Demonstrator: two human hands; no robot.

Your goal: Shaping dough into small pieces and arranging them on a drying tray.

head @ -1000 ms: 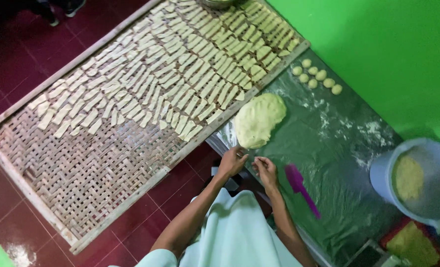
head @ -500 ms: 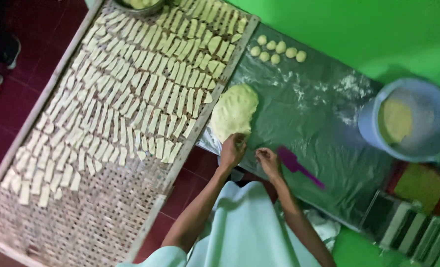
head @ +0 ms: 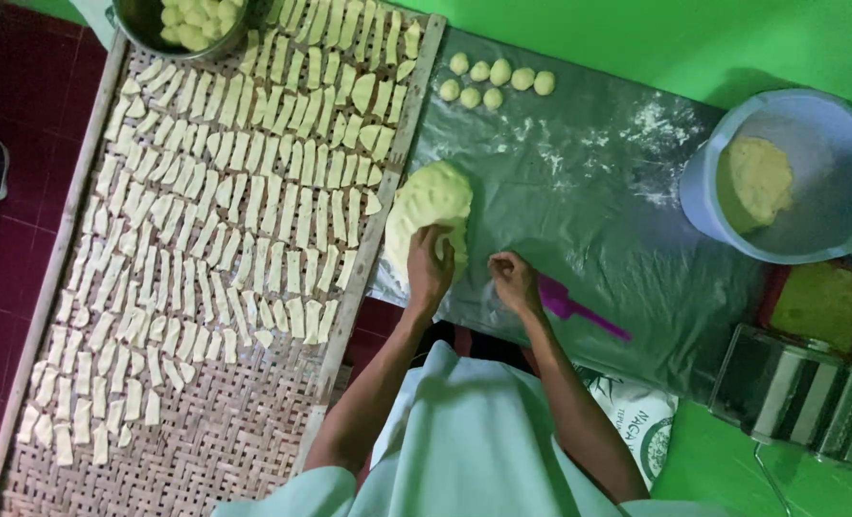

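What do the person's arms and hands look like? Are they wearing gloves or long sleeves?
No gloves: the left hand and the right hand are both bare, and so are the forearms up to about the elbow. No rings, watch or bracelets show. The person wears a loose, pale mint-green top of plain cloth, with no pattern on it; its sleeves stop near the elbows, at the bottom of the picture.

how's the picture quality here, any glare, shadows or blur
Head view: soft overall, fine detail smeared; glare patches on the plastic sheet; the white bucket casts a shadow on the green surface; the left hand on the dough slab is readable, the right hand slightly blurred.
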